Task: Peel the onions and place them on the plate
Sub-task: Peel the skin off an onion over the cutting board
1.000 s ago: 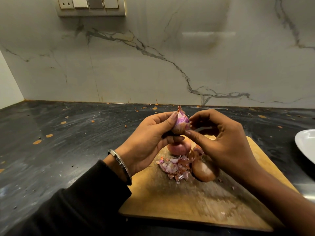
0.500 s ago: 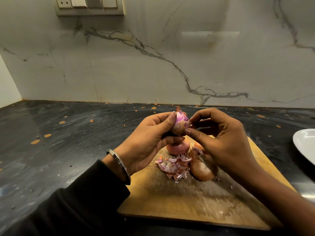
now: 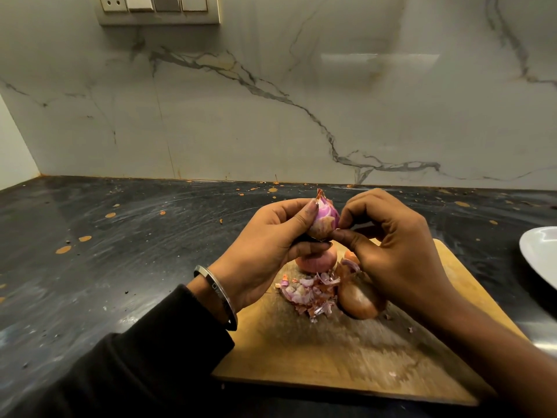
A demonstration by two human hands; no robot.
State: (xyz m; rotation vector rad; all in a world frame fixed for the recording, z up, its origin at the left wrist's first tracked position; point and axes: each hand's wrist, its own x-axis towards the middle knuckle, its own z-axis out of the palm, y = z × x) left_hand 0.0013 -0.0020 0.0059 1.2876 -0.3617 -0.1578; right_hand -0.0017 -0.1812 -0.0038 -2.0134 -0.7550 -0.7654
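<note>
Left arm wears a long black sleeve and a silver bangle; right forearm bare.

The left hand was raised at centre frame with fingers curled; the right hand met it, fingertips pinched together.

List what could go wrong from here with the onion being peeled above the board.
1. The half-peeled onion is held in the air by the left hand while the right hand pinches its skin; a hard tug could make it slip.
2. The peel pile lies against the unpeeled onions; scraps may cling.
3. The plate sits off the cutting board, so the transfer could drop it.
</note>
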